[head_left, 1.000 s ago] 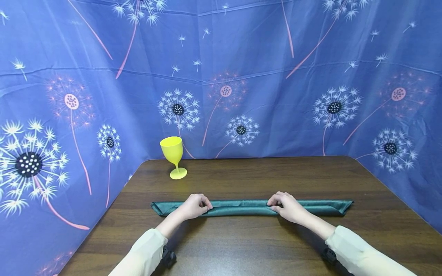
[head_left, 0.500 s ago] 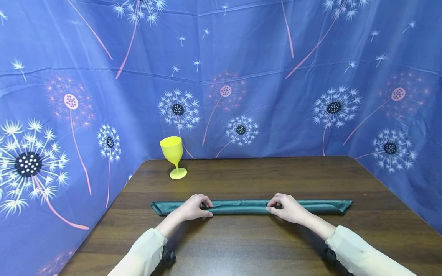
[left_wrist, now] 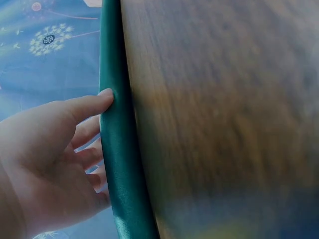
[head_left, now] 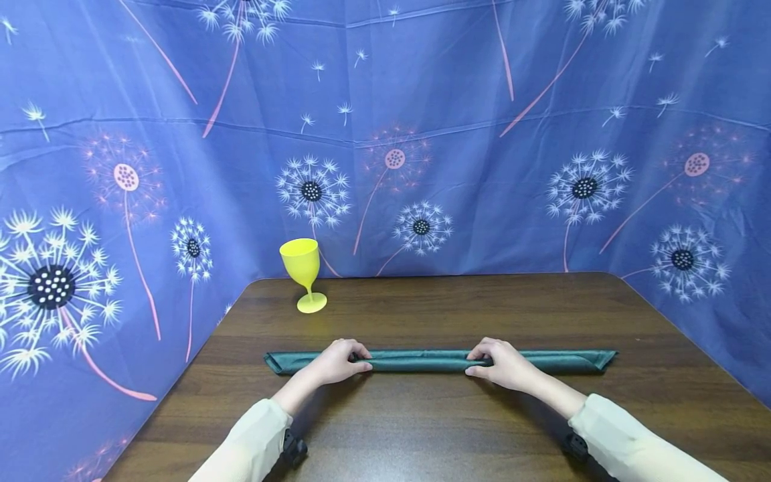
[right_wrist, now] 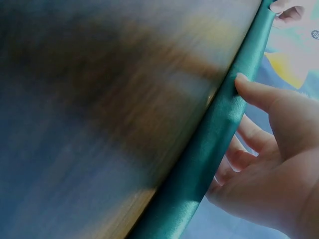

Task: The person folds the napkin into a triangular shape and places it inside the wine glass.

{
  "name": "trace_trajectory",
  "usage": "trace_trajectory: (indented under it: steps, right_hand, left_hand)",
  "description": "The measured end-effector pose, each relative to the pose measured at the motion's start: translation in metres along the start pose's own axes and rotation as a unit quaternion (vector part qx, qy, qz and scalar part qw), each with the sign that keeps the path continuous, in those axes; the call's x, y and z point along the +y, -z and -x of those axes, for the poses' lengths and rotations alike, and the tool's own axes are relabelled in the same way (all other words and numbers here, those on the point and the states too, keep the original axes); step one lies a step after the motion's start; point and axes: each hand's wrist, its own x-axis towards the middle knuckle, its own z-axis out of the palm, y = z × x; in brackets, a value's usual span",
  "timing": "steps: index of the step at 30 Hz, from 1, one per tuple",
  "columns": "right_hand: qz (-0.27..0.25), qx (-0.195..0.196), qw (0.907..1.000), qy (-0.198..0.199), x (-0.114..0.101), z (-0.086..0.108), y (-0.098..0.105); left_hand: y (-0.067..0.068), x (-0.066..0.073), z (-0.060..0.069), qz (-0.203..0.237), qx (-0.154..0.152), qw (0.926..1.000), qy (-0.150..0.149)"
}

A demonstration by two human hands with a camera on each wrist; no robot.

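A dark green satin cloth [head_left: 421, 361], rolled into a long narrow strip, lies crosswise on the wooden table. My left hand [head_left: 338, 361] holds it left of the middle, and my right hand [head_left: 501, 363] holds it right of the middle. In the left wrist view, the left thumb [left_wrist: 102, 101] lies against the roll's near side while the other fingers reach behind it. The right wrist view has the right thumb [right_wrist: 251, 89] on the cloth in the same way, with the fingers partly hidden beyond the roll. Both ends of the strip show slanted folds.
A yellow goblet [head_left: 301, 264] stands upright at the table's back left, beyond the cloth. The brown tabletop [head_left: 409, 428] ends at a blue dandelion-print curtain [head_left: 482, 167] at the back and sides.
Both thumbs have shifted from the upper fold to the near side of the roll. The cloth's near edge has moved slightly away from me, so the strip looks a bit narrower.
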Motion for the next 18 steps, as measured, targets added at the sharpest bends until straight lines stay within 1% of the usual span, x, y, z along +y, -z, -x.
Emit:
trace_trajectory:
  steps: [4,9,13,18]
  right_hand:
    - [0.000,-0.009,0.9998,-0.017,0.0002,0.0002,0.0001]
    - [0.007,-0.002,0.9999,-0.010,-0.0004,-0.0005,0.0003]
    - [0.011,0.000,0.9998,-0.014,-0.0007,-0.0004,-0.0003]
    - [0.023,-0.001,0.9995,-0.022,0.0016,0.0010,-0.0015]
  left_hand:
    - [0.0007,0.0009,-0.0005,0.002,0.002,0.9999,0.017]
    - [0.0007,0.0012,-0.0011,0.013,0.007,0.9993,0.035]
    - [-0.0003,0.0013,-0.0016,0.011,0.014,0.9993,0.032]
    - [-0.0014,0.0033,-0.0019,0.012,0.008,0.9994,0.032]
